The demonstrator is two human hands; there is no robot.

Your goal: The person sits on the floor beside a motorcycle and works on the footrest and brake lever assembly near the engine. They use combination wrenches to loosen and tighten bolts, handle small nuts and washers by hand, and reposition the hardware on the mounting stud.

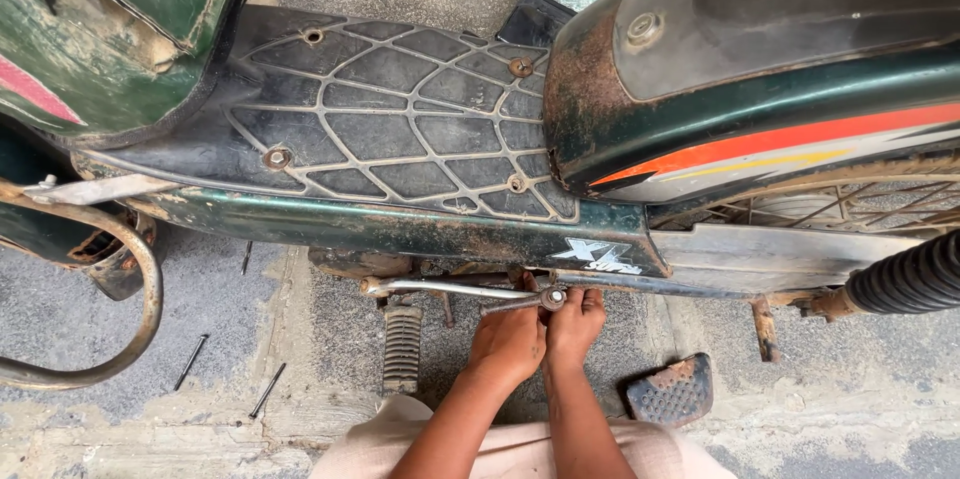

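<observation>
Down low at six o'clock, left hand and right hand pressed together, both closed around a wrench set on a bolt beneath the motorcycle, seemingly for doubled leverage, footpeg at nine o'clock.

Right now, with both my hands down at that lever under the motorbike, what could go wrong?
The left hand and right hand crowd the small pivot end of the metal lever; a slip there could pinch fingers or scrape knuckles on the rusty underside. Loose thin rods lie on the ground nearby and could roll underfoot or get lost.
</observation>
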